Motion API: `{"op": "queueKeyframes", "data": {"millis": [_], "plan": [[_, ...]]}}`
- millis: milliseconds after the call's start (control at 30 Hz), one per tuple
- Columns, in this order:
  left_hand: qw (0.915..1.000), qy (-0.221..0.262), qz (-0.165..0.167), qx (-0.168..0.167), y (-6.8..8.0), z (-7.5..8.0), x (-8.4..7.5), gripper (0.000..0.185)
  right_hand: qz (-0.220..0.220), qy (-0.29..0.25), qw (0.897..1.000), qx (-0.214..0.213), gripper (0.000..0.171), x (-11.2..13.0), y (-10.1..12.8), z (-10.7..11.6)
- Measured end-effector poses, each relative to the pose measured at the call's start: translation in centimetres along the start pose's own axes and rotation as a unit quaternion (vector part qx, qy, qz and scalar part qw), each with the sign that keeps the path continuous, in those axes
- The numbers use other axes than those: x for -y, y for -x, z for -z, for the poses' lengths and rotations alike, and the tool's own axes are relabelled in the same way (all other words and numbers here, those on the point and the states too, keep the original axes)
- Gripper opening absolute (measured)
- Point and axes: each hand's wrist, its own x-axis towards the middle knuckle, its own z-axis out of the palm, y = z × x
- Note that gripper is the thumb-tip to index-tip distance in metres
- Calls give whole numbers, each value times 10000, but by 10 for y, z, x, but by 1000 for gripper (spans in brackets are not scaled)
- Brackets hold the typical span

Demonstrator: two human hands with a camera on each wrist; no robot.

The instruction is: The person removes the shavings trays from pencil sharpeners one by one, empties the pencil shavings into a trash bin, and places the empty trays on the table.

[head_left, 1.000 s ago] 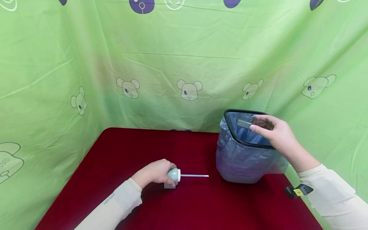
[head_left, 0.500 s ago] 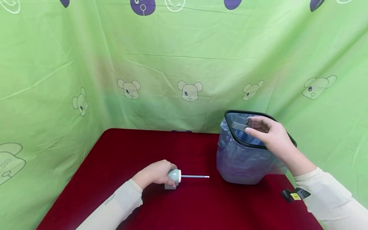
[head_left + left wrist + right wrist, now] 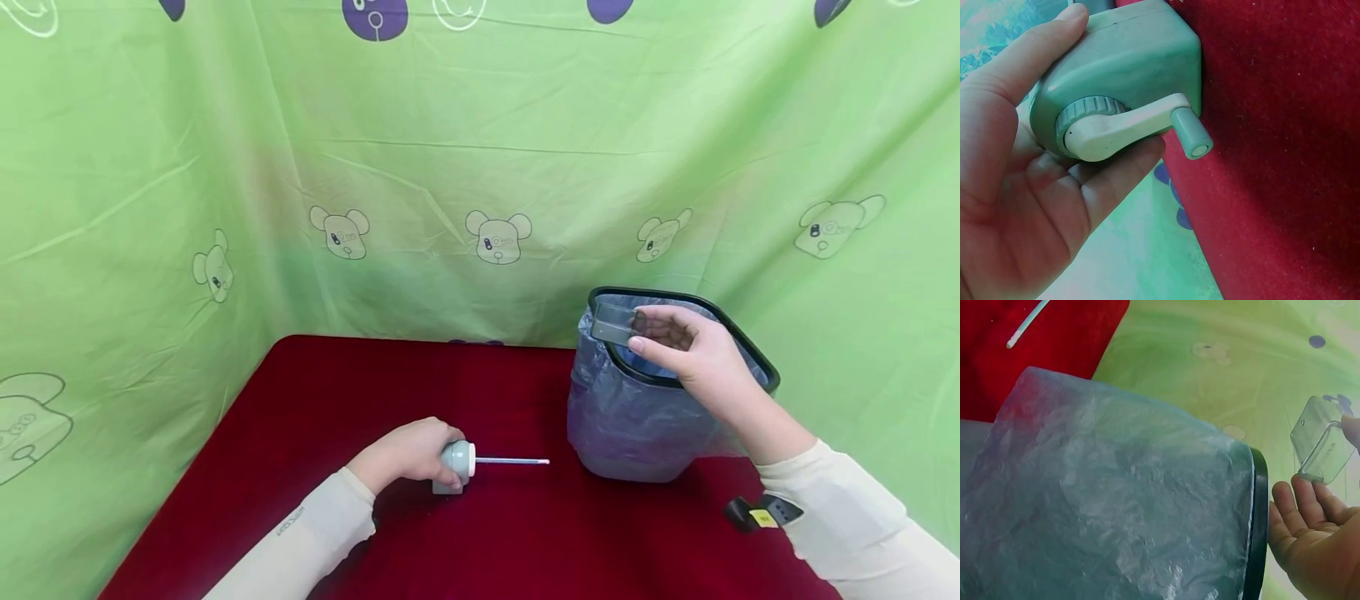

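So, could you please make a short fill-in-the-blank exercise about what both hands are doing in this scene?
1. The left hand holds a pale green pencil sharpener on the ____ tablecloth.
2. The right hand holds a small clear plastic drawer above the ____ bin.
3. A thin ____ sticks out of the sharpener, pointing towards the bin.

Missing words: red; lined; pencil

Green bear-print curtain (image 3: 480,150) behind red table (image 3: 315,392)
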Motion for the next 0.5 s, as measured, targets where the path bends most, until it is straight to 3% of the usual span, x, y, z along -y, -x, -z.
{"op": "queueKeyframes", "data": {"millis": [500], "plan": [[10000,33,49,25,-1,1,-2,60,271,-404,9988,28,49,1,4,-13]]}}
